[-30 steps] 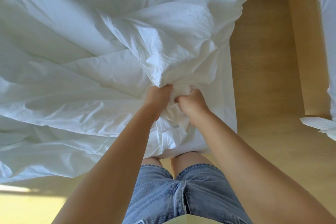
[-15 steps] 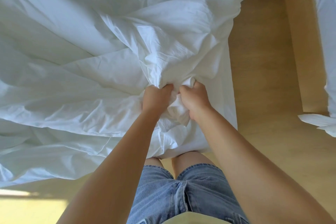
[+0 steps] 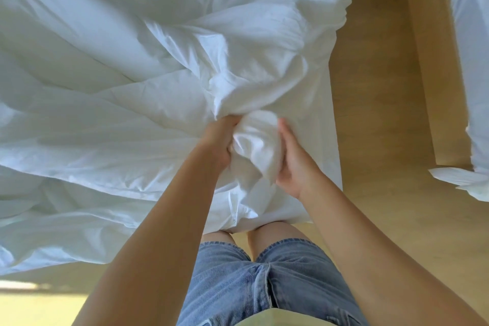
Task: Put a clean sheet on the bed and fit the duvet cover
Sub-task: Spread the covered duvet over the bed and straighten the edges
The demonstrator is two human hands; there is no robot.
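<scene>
Duvet cover (image 3: 158,74) spreads across the upper left and centre of frame, its bunched wad (image 3: 258,145) clenched in my left hand (image 3: 221,140), my right hand (image 3: 293,164) flat against it, so I should probably grip firmly while tucking.

Pale wood floor (image 3: 370,119) in warm, even light. Bright sunlit patch (image 3: 18,284) at lower left edge. 1 darker wooden board (image 3: 428,61) along upper right, just beside white fabric (image 3: 471,61) at right edge.
</scene>
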